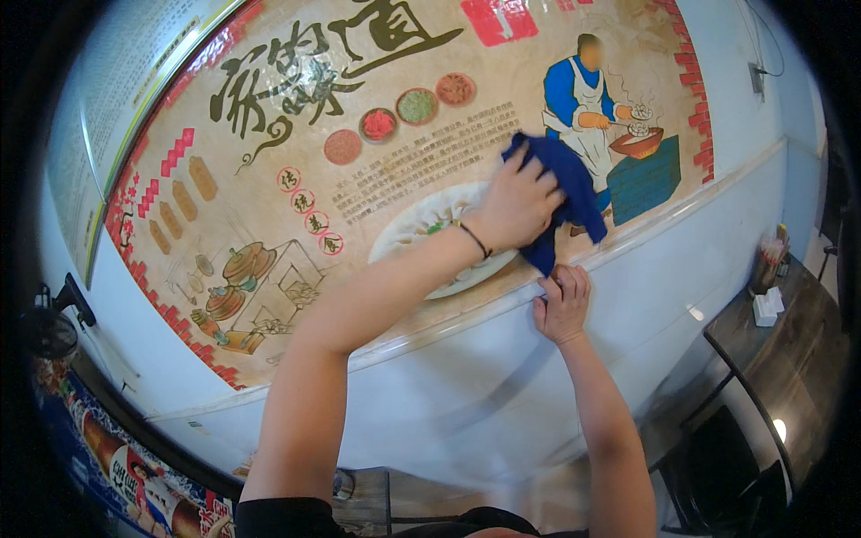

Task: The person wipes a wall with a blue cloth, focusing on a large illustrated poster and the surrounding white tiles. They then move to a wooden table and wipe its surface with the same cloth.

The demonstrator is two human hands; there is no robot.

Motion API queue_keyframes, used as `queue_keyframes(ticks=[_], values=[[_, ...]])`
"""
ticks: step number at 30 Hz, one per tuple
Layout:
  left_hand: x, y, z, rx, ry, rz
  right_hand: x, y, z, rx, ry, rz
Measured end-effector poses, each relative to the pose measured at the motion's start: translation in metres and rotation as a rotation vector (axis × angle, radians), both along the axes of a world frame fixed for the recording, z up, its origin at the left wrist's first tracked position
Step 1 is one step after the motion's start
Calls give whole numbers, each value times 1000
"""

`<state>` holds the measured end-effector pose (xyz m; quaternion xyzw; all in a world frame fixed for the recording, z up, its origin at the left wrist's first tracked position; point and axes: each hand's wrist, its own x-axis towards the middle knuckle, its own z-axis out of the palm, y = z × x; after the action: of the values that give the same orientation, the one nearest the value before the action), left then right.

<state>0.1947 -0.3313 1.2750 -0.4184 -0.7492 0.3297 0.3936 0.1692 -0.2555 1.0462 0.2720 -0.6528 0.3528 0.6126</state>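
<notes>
The blue cloth (560,193), upper right of centre against the wall mural (269,179), looks soft, light, best bunched under the palm; left hand (516,208) presses it flat-fingered, right hand (563,303) grips the ledge (646,235).

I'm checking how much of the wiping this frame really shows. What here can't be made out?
Head view only:
- Left hand: its palm side and its grip on the blue cloth are hidden by the hand's own back.
- Mural: the part under the cloth and forearm is covered.
- Right hand: fingertips curl over the ledge, hidden.
- Table items: too small, warped near the rim.
</notes>
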Motion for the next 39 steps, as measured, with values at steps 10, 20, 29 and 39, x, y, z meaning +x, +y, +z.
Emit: queue_keyframes(ticks=[10,20,29,39], values=[[6,-11,154,128,450,150,0,-1,2,-14,21,7],[125,-207,202,398,678,361,2,-1,1,0,3,7],[254,-429,50,655,786,572,10,-7,4,15,-27,24],[220,-302,-129,551,220,583,3,-1,4,25,-6,29]])
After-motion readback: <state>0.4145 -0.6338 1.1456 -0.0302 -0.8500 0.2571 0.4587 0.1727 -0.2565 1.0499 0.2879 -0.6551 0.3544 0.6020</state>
